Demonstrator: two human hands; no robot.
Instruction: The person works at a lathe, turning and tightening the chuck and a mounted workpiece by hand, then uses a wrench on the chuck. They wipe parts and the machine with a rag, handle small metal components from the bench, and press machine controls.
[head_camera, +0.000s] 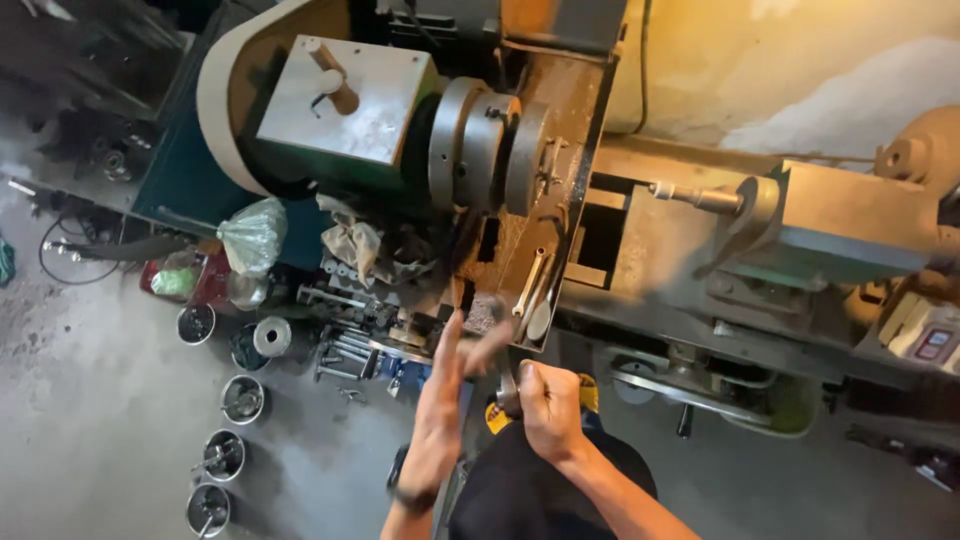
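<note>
just off the near edge of the lathe bed (650, 250), the right hand (548, 405) is curled into a fist around a small dark metal piece (507, 392), fingers wrapped together over it so that only its end shows beside the thumb. the left hand (447, 390) stands just beside it with its fingers straight and apart, tips blurred and raised towards the swarf-covered tray (540, 230) under the chuck (478, 145); whether they touch the piece cannot be told. a dark band sits on the left wrist. on the tray's near corner lie a couple of long spanners (532, 285). at the bed's right end stands the tailstock (830, 225), its pointed centre aimed at the chuck. on the floor to the left, well apart from the hands, stand several small metal tins (242, 398) holding parts, a tied plastic bag (252, 235) and a scatter of bolts (345, 350).
</note>
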